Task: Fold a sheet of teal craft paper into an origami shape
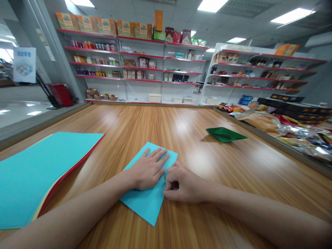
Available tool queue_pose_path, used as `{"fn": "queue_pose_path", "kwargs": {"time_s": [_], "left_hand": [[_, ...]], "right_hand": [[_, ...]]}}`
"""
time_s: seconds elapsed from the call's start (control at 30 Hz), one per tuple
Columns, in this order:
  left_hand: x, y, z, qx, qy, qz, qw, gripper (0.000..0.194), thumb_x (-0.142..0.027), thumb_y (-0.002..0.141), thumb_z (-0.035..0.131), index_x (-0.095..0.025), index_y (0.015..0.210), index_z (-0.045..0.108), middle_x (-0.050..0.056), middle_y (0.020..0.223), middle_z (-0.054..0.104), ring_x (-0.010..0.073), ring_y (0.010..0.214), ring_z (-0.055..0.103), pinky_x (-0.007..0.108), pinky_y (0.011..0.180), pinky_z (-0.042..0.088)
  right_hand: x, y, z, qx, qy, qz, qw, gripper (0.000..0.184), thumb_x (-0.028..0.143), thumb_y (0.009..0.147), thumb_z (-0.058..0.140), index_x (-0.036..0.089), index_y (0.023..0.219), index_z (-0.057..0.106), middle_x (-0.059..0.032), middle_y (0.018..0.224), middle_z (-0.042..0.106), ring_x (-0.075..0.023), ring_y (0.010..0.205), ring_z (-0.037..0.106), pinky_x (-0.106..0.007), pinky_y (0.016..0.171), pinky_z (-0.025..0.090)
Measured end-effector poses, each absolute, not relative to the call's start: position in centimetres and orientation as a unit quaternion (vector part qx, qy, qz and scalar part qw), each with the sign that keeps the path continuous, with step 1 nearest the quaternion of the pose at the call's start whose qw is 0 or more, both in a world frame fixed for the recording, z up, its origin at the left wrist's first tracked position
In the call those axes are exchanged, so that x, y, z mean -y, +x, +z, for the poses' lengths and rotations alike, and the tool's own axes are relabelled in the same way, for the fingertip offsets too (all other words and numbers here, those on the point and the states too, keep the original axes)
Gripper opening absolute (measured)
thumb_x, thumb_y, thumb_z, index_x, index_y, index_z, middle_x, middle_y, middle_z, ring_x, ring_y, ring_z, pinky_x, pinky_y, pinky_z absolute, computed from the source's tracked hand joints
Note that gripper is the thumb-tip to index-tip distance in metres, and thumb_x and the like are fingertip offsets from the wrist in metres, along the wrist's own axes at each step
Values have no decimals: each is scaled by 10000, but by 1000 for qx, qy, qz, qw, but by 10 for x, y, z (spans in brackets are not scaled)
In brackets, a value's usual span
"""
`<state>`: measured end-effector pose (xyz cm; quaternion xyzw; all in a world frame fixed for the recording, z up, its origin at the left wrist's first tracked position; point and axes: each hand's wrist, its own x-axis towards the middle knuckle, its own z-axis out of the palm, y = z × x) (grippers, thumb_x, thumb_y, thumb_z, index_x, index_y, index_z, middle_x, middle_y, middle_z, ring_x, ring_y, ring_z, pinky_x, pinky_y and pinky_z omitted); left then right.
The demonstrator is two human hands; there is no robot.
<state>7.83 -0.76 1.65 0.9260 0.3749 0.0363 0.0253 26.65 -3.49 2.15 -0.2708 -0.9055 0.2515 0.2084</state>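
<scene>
A sheet of light blue paper [145, 205] lies aslant on the wooden table in front of me, its right side a straight edge that looks like a fold. My left hand [149, 167] rests flat on the paper with its fingers spread. At the right edge of the sheet, my right hand [181, 183] is curled, thumb and fingers drawn together against that edge. Whether the right fingers pinch the paper or only press on it is hidden. Farther off to the right stands a folded green paper piece [226, 135].
A stack of large coloured sheets [46, 169], blue on top with yellow and red below, covers the table's left side. Snack packets [272, 122] and black boxes [298, 110] lie beyond the right edge. Stocked shelves [142, 65] rise behind the table [233, 180].
</scene>
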Motion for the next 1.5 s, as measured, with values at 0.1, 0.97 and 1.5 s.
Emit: {"fn": "queue_pose_path", "kwargs": {"time_s": [0.1, 0.97, 1.5], "left_hand": [[7, 78, 16, -373, 927, 36, 23, 549, -434, 980, 223, -185, 1469, 221, 105, 1542, 196, 279, 1413, 133, 521, 1108, 129], [7, 79, 16, -373, 926, 37, 30, 545, -397, 975, 251, -188, 1475, 192, 116, 1546, 173, 298, 1411, 125, 572, 1097, 105], [7, 80, 16, -376, 925, 29, 34, 551, -407, 977, 248, -173, 1473, 197, 121, 1547, 169, 299, 1411, 127, 563, 1099, 110]], "right_hand": [[42, 261, 24, 914, -254, 243, 201, 181, 113, 666, 621, 143, 509, 535, 58, 496, 547, -63, 510, 442, -250, 688, 383], [63, 244, 24, 930, -190, 272, 156, 129, 276, 711, 733, 174, 639, 702, 55, 538, 645, -67, 543, 548, -316, 925, 314], [61, 245, 24, 916, -231, 297, 137, 137, 157, 682, 649, 146, 550, 613, 64, 517, 602, -54, 496, 492, -283, 873, 378]]}}
